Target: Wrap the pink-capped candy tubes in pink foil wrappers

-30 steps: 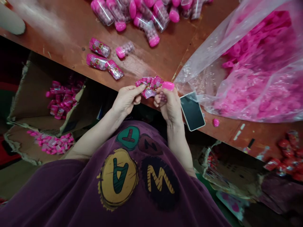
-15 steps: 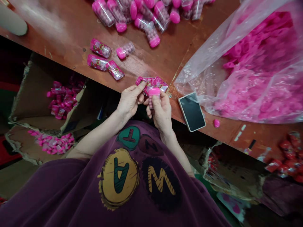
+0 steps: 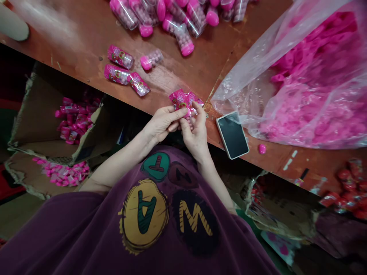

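My left hand and my right hand meet at the near edge of the brown table. Both pinch a pink printed wrapper that stands up between the fingertips. A small candy tube sits behind the wrapper in my right fingers, mostly hidden. Three wrapped tubes and one bare pink-capped tube lie on the table to the left of my hands.
A heap of clear pink-capped tubes lies at the far edge. A clear bag of pink caps fills the right. A phone and a loose pink cap lie near my right hand. A cardboard box of wrapped tubes stands below left.
My right hand turned the pink-capped tube inward and brought it behind the wrapper. Both hands have closed together, and the wrapper now stands upright over the tube.
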{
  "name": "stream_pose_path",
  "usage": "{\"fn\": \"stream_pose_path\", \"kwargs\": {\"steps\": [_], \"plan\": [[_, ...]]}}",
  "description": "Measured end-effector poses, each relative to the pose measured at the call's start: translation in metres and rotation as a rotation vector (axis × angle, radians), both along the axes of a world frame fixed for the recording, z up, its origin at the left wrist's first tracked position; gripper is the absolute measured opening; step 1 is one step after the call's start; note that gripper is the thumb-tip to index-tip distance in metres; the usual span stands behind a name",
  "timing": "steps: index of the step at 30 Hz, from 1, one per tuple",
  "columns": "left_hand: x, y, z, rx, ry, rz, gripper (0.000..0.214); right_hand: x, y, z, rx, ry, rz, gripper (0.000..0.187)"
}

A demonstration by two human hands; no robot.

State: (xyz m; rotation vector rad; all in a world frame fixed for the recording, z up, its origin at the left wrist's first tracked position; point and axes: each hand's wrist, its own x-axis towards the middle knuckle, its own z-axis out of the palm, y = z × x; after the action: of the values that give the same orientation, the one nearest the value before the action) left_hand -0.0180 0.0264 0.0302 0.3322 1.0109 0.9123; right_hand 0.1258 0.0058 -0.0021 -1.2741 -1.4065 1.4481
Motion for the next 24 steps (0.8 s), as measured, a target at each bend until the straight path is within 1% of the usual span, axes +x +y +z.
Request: {"fn": "stream_pose_path", "kwargs": {"steps": [2, 3, 4, 6, 9, 11, 14, 17, 20, 22, 24], "plan": [[-0.003, 0.000, -0.002, 0.004, -0.011, -0.065, 0.037, 0.002, 0.000, 0.000, -0.020, 0.040, -0.036, 0.063], [-0.005, 0.000, -0.003, 0.007, -0.016, -0.092, 0.037, 0.003, 0.001, 0.000, -0.060, 0.097, -0.033, 0.062], [-0.007, 0.000, -0.003, 0.007, -0.018, -0.105, 0.038, 0.004, 0.001, 0.000, -0.109, 0.161, 0.000, 0.062], [-0.010, 0.001, -0.003, 0.007, -0.007, -0.080, 0.038, 0.007, 0.001, 0.001, -0.169, 0.262, 0.046, 0.063], [-0.012, 0.001, -0.002, 0.012, -0.001, -0.015, 0.038, 0.008, -0.001, 0.001, -0.182, 0.308, 0.056, 0.061], [-0.011, 0.000, -0.001, 0.019, -0.010, -0.009, 0.035, 0.006, -0.001, 0.001, -0.200, 0.327, 0.046, 0.059], [-0.011, -0.002, 0.002, 0.038, 0.004, 0.000, 0.029, -0.003, -0.002, 0.002, -0.234, 0.376, -0.008, 0.060], [-0.016, -0.002, 0.007, 0.044, 0.011, 0.009, 0.031, -0.010, -0.001, 0.008, -0.250, 0.377, -0.054, 0.061], [-0.020, -0.001, 0.009, 0.041, -0.001, 0.006, 0.042, -0.014, 0.001, 0.014, -0.287, 0.378, -0.022, 0.063], [-0.017, -0.001, 0.009, 0.019, 0.012, 0.039, 0.046, -0.016, 0.001, 0.014, -0.282, 0.347, -0.027, 0.063], [-0.011, -0.002, 0.008, -0.020, 0.030, 0.102, 0.043, -0.020, 0.001, 0.011, -0.232, 0.273, -0.071, 0.061]]}}
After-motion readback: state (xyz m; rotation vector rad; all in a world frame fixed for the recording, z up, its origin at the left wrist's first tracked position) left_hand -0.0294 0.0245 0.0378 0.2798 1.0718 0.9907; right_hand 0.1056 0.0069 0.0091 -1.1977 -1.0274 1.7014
